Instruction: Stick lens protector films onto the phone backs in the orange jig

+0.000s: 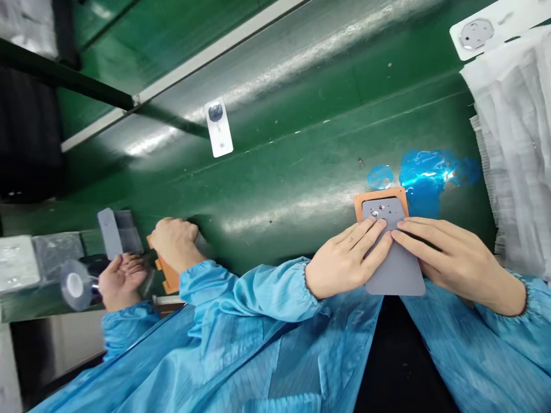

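A grey phone back cover with camera holes at its top end lies tilted at the table's near edge. Its upper part rests over an orange fixture plate, whose rim shows around the cover's far end. My left hand has its fingers laid across the cover's left side, thumb hidden. From the right, my right hand holds the cover's edge, fingertips on top and the thumb side partly under it. The fingertips of both hands nearly meet just below the camera holes. Crumpled blue film lies beyond the fixture.
A co-worker's hands work at left with another orange fixture, a grey cover and a tape roll. A small white panel lies mid-table. White wrapped sheets are stacked at right, beside a white plate.
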The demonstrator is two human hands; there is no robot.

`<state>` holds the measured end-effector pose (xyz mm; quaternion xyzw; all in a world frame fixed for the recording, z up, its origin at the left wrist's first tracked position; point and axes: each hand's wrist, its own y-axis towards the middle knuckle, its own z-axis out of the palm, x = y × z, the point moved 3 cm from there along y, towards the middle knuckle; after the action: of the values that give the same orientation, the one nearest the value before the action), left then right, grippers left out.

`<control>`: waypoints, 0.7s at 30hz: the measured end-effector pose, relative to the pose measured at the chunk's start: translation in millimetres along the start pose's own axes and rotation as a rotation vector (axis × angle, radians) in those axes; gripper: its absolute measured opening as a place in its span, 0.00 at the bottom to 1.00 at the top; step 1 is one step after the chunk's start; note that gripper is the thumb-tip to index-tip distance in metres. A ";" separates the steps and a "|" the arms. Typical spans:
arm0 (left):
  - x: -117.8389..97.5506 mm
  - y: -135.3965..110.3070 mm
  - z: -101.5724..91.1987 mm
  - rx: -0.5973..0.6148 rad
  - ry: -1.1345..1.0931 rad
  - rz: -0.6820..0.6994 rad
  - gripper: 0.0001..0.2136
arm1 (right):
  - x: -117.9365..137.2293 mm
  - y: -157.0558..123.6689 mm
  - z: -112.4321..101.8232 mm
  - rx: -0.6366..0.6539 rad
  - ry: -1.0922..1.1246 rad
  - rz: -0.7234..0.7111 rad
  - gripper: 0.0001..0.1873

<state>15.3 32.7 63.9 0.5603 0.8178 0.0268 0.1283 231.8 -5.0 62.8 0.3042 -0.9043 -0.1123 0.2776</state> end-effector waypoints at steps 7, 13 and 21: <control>-9.8 -8.4 14.2 0.018 0.087 -0.008 0.19 | -2.3 -11.5 16.2 0.035 -0.135 -0.076 0.27; -5.6 -9.7 20.3 0.057 0.075 -0.031 0.21 | -4.0 -9.8 17.0 0.062 -0.157 -0.104 0.27; 8.8 -11.1 38.9 0.054 0.060 -0.131 0.19 | -6.9 1.7 31.6 0.126 -0.207 -0.077 0.20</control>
<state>11.6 32.8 22.7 0.5078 0.8567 0.0132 0.0899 217.5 1.7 34.6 0.3426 -0.9209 -0.0964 0.1586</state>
